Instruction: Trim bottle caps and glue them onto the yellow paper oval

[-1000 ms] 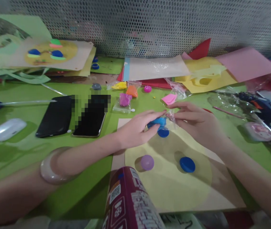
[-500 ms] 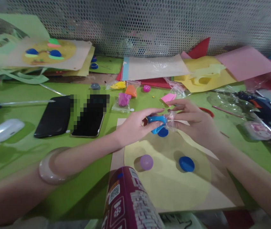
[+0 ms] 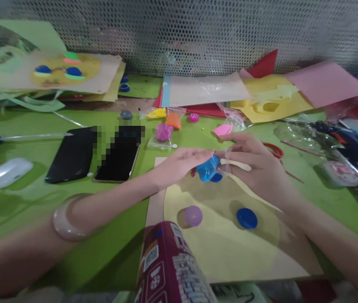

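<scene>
A lump of blue modelling clay in a clear plastic bag is held between both hands, above the upper part of a yellow paper oval. My left hand is closed on the clay from the left, thumb on top. From the right, the fingertips of my right hand pinch the clear end of the bag. Just under the clay lies a dark blue disc, partly covered. Lower on the oval are a purple ball and another dark blue disc.
A purple printed can rises at the front. Two phones and a white case lie left. Behind the hands are bagged purple clay, orange clay and pink clay. Red-handled scissors lie right.
My left thumb has shifted up over the clay, and the blue lump has turned and now hangs lower between the hands. More of the red scissors handle shows beside my right hand.
</scene>
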Available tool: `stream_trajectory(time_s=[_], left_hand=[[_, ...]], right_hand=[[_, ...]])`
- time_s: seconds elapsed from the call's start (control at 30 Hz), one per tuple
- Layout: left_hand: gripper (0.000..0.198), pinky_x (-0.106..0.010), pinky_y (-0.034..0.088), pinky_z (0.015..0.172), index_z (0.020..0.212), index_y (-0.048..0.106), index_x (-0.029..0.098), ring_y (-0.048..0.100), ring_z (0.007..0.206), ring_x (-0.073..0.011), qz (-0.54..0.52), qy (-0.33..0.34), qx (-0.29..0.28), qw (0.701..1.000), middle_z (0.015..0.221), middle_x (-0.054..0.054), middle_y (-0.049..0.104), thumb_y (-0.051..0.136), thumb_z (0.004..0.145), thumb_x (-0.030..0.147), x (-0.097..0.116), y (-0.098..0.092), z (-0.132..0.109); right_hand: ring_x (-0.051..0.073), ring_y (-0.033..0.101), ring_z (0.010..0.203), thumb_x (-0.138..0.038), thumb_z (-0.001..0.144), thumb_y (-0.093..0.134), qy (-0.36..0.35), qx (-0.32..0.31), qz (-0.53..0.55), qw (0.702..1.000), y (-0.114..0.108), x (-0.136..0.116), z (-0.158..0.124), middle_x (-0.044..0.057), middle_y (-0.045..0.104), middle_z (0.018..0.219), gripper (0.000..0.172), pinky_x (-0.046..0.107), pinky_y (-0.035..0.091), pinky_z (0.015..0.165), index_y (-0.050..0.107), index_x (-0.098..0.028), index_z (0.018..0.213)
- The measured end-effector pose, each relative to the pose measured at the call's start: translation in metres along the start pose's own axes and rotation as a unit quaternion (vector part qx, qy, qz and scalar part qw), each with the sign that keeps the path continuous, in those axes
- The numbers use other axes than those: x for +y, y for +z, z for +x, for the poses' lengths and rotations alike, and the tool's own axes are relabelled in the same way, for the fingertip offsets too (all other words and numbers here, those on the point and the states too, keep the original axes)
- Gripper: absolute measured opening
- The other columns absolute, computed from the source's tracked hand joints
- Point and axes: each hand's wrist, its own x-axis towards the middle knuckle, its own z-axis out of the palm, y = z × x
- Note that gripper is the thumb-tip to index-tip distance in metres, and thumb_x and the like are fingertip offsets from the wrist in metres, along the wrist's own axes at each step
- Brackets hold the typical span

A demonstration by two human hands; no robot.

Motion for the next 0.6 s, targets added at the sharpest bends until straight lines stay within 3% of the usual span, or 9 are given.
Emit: stream_trajectory(time_s=[0.13,0.27,0.43,0.6], left_hand=[[0.032,-0.025,0.043,0.065,0.088,0.066,0.019,0.058,0.072,-0.0129,0.018,-0.012,0.018,1.000,0.085,-0.002,0.067,0.056,0.076,0.047,-0.0014,0.0010,0.0015],[0.030,-0.027,0.045,0.067,0.088,0.066,0.017,0.061,0.076,-0.0158,0.074,0.012,0.057,0.996,0.087,-0.004,0.068,0.061,0.073,0.043,-0.0033,0.0030,0.0028],[0.029,-0.026,0.047,0.068,0.090,0.061,0.015,0.061,0.078,-0.0145,0.031,0.044,0.093,0.994,0.090,-0.004,0.067,0.068,0.069,0.034,-0.0032,0.0039,0.0037],[0.023,-0.024,0.047,0.066,0.086,0.059,0.015,0.060,0.075,-0.0120,-0.009,0.055,0.078,0.995,0.085,-0.002,0.065,0.064,0.073,0.033,-0.0035,0.0046,0.0038]], right_hand=[[0.012,0.054,0.071,-0.026,0.080,0.060,0.025,-0.013,0.026,0.999,-0.0025,-0.0006,0.0001,-0.002,0.048,0.121,0.012,0.032,0.049,0.071,0.067,-0.032,0.087],[0.012,0.052,0.068,-0.027,0.081,0.056,0.028,-0.021,0.040,0.999,-0.0049,0.0025,0.0021,0.001,0.048,0.122,0.013,0.034,0.049,0.066,0.068,-0.029,0.085],[0.013,0.053,0.075,-0.028,0.079,0.062,0.008,-0.022,0.012,1.000,-0.0037,0.0009,0.0012,-0.001,0.049,0.120,0.015,0.032,0.050,0.072,0.067,-0.033,0.092],[0.018,0.053,0.092,-0.025,0.078,0.063,-0.011,0.019,-0.002,1.000,0.0016,-0.0025,-0.0020,0.001,0.051,0.107,0.012,0.034,0.049,0.081,0.066,-0.031,0.088]])
